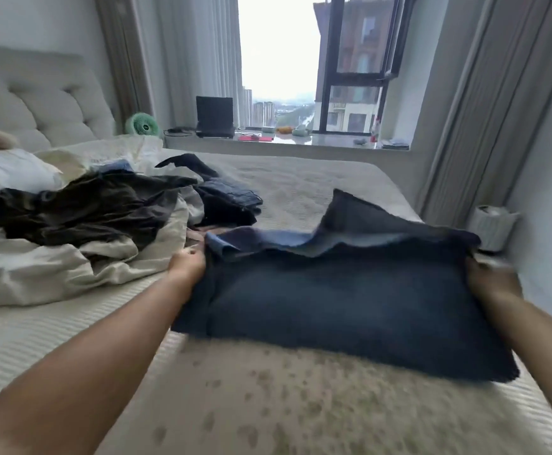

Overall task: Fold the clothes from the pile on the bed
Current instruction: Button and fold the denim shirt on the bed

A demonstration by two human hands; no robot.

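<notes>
**Denim fold in hand, far flap loose**

Nearest the camera, two bare forearms reaching out over the bed (pixel 268 405). At the left fingers (pixel 192 257), a pinch on the left edge of the dark denim garment (pixel 333 300), fingers curled round the cloth where a paler cuff rolls over. At the right hand (pixel 484 277), a grip on the opposite edge, though blur and the cloth itself hide most of the fingers; curled on the fabric by the look of it, not certain. Between the two hands, the denim stretched flat and lying on the bedcover, near hem toward the body.

Just beyond the fingers, the far flap standing up in a crumpled ridge, one corner peaked high beyond the right fingers. Likely trouble here: uneven pull from the two sides, so a skewed fold; or a weak hold on the right, so a slipped edge and a collapsed flap. Heavy denim, stiff at the seams, prone to springing back open if laid down without pressing.

Beyond the left fingers, close by, the pile of unfolded clothes (pixel 87 218), dark and cream mixed, with another dark piece (pixel 232 205) at its right end. Risk of catching a stray sleeve from it in the fold.

Farthest off, a green fan (pixel 143 125), a laptop (pixel 214 116) on the window ledge, and a white bin (pixel 493 224) beyond the right hand.
</notes>
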